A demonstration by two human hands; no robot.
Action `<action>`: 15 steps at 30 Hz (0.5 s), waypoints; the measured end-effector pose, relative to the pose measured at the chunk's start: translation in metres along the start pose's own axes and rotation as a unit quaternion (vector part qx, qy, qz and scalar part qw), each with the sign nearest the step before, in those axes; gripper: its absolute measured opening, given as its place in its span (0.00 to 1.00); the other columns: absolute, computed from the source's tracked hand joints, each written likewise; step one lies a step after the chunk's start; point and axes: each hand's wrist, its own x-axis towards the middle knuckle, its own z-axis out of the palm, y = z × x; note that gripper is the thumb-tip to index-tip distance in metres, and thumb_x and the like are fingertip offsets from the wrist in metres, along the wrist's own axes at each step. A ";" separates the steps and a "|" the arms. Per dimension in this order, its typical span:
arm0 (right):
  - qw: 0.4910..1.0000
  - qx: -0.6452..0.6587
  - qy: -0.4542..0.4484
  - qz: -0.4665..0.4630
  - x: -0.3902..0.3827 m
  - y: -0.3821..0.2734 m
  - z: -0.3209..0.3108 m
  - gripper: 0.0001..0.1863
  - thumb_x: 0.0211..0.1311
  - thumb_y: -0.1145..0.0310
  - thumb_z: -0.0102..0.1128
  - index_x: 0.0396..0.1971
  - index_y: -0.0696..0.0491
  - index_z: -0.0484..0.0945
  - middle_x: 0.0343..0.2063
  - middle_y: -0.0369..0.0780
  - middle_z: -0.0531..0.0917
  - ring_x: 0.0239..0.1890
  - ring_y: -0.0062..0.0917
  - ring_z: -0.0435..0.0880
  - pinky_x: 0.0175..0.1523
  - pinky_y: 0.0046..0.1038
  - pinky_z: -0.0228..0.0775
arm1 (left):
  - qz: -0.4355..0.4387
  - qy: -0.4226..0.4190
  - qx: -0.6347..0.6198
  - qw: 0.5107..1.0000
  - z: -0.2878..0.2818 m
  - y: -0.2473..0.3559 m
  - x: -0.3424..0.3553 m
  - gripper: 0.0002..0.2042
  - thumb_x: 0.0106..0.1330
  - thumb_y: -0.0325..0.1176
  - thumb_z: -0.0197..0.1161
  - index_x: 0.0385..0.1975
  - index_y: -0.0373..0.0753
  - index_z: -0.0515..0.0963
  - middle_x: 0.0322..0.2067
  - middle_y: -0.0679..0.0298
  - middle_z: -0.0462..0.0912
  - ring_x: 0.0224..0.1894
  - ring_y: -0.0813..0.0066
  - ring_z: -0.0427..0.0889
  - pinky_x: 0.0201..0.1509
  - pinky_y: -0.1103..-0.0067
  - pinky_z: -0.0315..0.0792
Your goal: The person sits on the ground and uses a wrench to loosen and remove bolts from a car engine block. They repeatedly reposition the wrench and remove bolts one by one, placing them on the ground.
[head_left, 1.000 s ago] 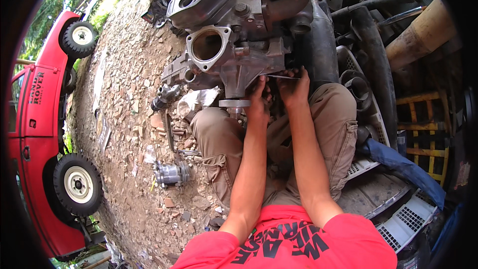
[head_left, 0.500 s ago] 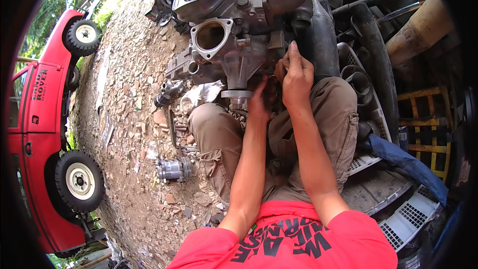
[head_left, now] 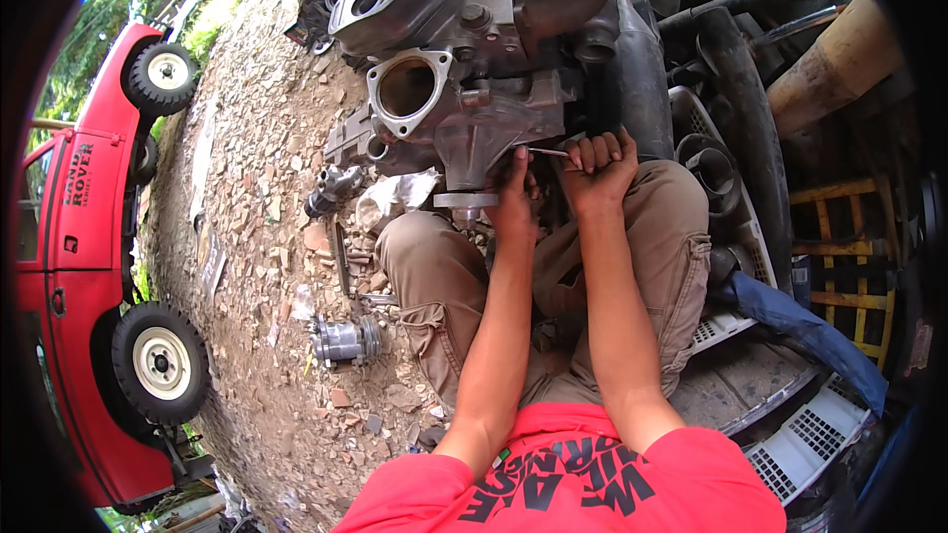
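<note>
A dark metal engine [head_left: 494,118] stands in front of my knees, with a round, three-bolt opening [head_left: 410,94] and a pale pulley flange [head_left: 465,199] at its near end. My right hand [head_left: 598,173] is closed around a slim silver wrench [head_left: 549,151] that points left to the engine's lower right side. Beside the flange, my left hand [head_left: 515,202] has its thumb raised against the engine, close to the wrench's far end. Its other fingers curl under the engine, and whatever they grip is hidden.
On the stony ground to the left lie a silver cylindrical part [head_left: 344,340], a dark metal fitting [head_left: 334,190] and a plastic bag [head_left: 397,199]. A red off-road vehicle [head_left: 89,276] is parked farther left. Pipes [head_left: 736,89] and a white plastic crate [head_left: 812,434] crowd my right.
My right hand has turned and come down slightly to the right, bringing the wrench into view. The left hand has shifted a little. The engine appears slightly farther left and lower.
</note>
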 end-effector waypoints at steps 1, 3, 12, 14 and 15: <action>1.000 0.005 0.003 -0.002 0.003 0.001 -0.005 0.23 0.65 0.59 0.44 0.09 0.43 0.55 0.06 0.29 0.49 0.10 0.18 0.45 0.19 0.24 0.45 | 0.011 0.004 0.006 1.000 0.001 -0.002 0.001 0.11 0.58 0.35 0.70 0.35 0.38 0.78 0.28 0.68 0.80 0.20 0.87 0.68 0.19 0.88 0.59; 1.000 0.019 0.018 -0.006 0.008 0.002 -0.014 0.23 0.65 0.58 0.45 0.09 0.43 0.55 0.06 0.29 0.49 0.10 0.18 0.45 0.19 0.23 0.45 | 0.034 0.012 0.018 0.999 0.002 -0.007 0.001 0.10 0.57 0.34 0.70 0.34 0.37 0.79 0.27 0.68 0.80 0.17 0.87 0.67 0.19 0.88 0.58; 0.992 -0.097 -0.075 -0.039 -0.004 0.004 0.015 0.25 0.67 0.55 0.43 0.09 0.44 0.54 0.06 0.30 0.50 0.11 0.18 0.47 0.20 0.24 0.44 | 0.008 -0.050 0.039 0.998 -0.003 -0.003 0.006 0.11 0.64 0.38 0.64 0.39 0.37 0.77 0.33 0.67 0.80 0.25 0.84 0.72 0.23 0.86 0.65; 0.887 -0.413 -0.171 -0.116 -0.031 0.027 0.052 0.27 0.70 0.56 0.43 0.09 0.48 0.59 0.07 0.28 0.53 0.13 0.14 0.52 0.21 0.23 0.46 | -0.062 -0.201 -0.237 0.948 -0.016 -0.024 0.024 0.13 0.66 0.39 0.60 0.43 0.37 0.76 0.37 0.64 0.80 0.33 0.81 0.76 0.34 0.82 0.71; 0.725 -0.639 -0.189 -0.176 -0.061 0.053 0.074 0.25 0.70 0.59 0.49 0.12 0.54 0.66 0.11 0.26 0.61 0.18 0.09 0.58 0.22 0.21 0.47 | -0.095 -0.254 -0.353 0.896 -0.019 -0.029 0.022 0.14 0.67 0.39 0.59 0.45 0.37 0.75 0.38 0.64 0.79 0.36 0.79 0.77 0.38 0.81 0.72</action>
